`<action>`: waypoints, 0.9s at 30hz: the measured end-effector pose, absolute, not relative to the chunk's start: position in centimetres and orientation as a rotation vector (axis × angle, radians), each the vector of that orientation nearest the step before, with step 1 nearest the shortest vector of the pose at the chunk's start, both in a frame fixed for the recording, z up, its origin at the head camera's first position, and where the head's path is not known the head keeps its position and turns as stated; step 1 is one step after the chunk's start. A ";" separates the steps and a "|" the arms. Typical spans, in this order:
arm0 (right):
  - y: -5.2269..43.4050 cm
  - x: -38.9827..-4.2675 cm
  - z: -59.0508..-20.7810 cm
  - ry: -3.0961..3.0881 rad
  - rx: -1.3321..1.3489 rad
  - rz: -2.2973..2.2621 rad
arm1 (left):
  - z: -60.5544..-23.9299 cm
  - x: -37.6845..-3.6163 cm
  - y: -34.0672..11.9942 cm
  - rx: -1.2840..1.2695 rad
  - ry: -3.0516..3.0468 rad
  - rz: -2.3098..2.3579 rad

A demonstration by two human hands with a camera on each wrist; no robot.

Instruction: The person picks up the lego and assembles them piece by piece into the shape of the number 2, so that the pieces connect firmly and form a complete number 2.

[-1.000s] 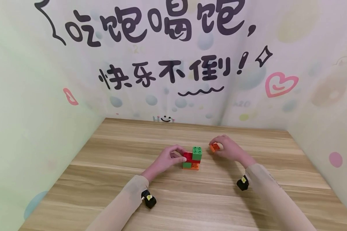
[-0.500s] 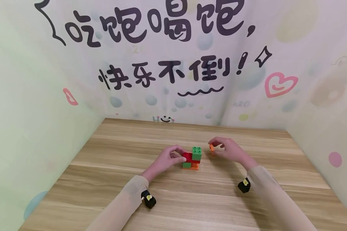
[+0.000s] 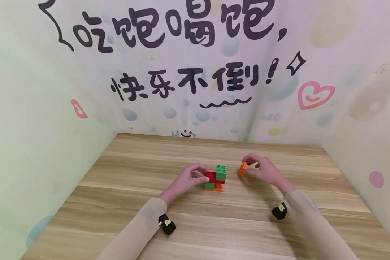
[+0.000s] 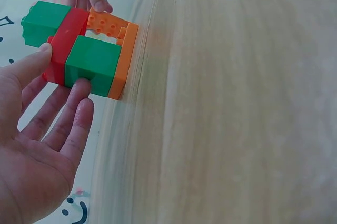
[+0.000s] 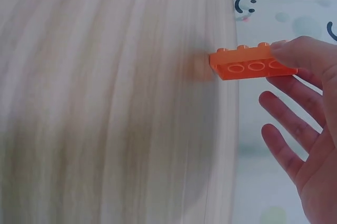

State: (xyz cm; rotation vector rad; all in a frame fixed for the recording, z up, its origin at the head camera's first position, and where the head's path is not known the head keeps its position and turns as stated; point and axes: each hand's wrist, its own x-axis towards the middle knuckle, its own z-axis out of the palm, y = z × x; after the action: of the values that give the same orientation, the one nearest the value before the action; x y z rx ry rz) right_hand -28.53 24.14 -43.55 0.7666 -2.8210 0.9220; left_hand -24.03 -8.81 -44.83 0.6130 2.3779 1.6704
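My left hand (image 3: 183,180) grips a small stack of toy building bricks, its thumb against the red brick (image 3: 211,176). On top of the red brick sits a green brick (image 3: 221,172), at its right end. Below are another green brick (image 4: 93,58) and an orange base brick (image 4: 124,62) that rests on the table. To the right of the stack, my right hand (image 3: 264,169) pinches a loose flat orange brick (image 5: 251,62) between thumb and fingers. That brick stands on its end, with studs along one side and hollow rings on the other; one end meets the tabletop or is just above it.
The wood-grain table (image 3: 195,227) meets a printed cloth backdrop (image 3: 169,108) behind the hands. Side walls of cloth stand left and right. Each wrist wears a small black camera, the left camera (image 3: 167,224) and the right camera (image 3: 280,211).
My right hand has turned the loose orange brick from lying tilted to upright, then shifted it slightly right and nearer to me. My left hand and the stack have stayed put.
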 end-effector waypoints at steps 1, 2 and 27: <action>24.3 -28.5 -43.5 -2.822 0.756 0.917 | -44.8 -24.0 -8.8 0.608 2.380 1.670; 24.5 -28.5 -43.5 -2.821 0.746 0.913 | -44.8 -24.0 -8.8 0.601 2.382 1.669; 26.9 -28.3 -45.1 -2.940 0.752 0.759 | -44.7 -24.1 -8.8 0.619 2.389 1.660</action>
State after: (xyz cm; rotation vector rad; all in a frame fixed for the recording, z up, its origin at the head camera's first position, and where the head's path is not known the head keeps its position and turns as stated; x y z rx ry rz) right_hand -28.27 26.94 -45.13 0.7519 -2.9404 0.7591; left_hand -24.06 -8.83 -44.73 0.6190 2.3887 1.6602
